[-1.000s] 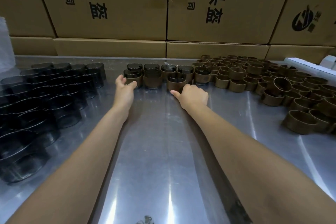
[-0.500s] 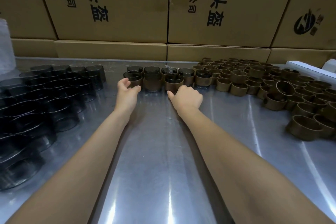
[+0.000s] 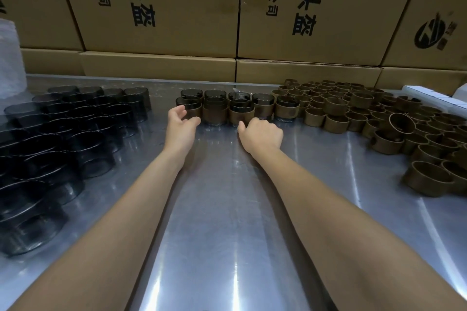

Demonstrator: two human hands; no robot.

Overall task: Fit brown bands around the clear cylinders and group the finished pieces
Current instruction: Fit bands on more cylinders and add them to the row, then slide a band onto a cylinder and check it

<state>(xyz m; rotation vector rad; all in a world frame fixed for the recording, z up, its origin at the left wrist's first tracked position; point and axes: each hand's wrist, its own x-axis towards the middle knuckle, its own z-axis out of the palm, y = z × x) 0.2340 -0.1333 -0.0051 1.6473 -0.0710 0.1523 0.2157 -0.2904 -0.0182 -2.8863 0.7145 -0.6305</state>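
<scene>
On the shiny steel table point(image 3: 227, 209), a cluster of clear glass cylinders wrapped in brown bands point(image 3: 225, 108) stands near the far edge. The left hand point(image 3: 180, 129) curves loosely around the cluster's left end piece, thumb and fingers spread, touching its band. The right hand point(image 3: 262, 132) rests curled against the near side, thumb at a banded piece. Bare dark-tinted clear cylinders point(image 3: 63, 134) fill the left edge; loose brown paper bands point(image 3: 379, 118) crowd the right.

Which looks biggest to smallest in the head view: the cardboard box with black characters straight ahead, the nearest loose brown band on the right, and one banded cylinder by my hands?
1. Cardboard box, by far the largest.
2. Nearest loose brown band.
3. Banded cylinder.
The band's lead is unsure: it lies nearer the camera.
</scene>
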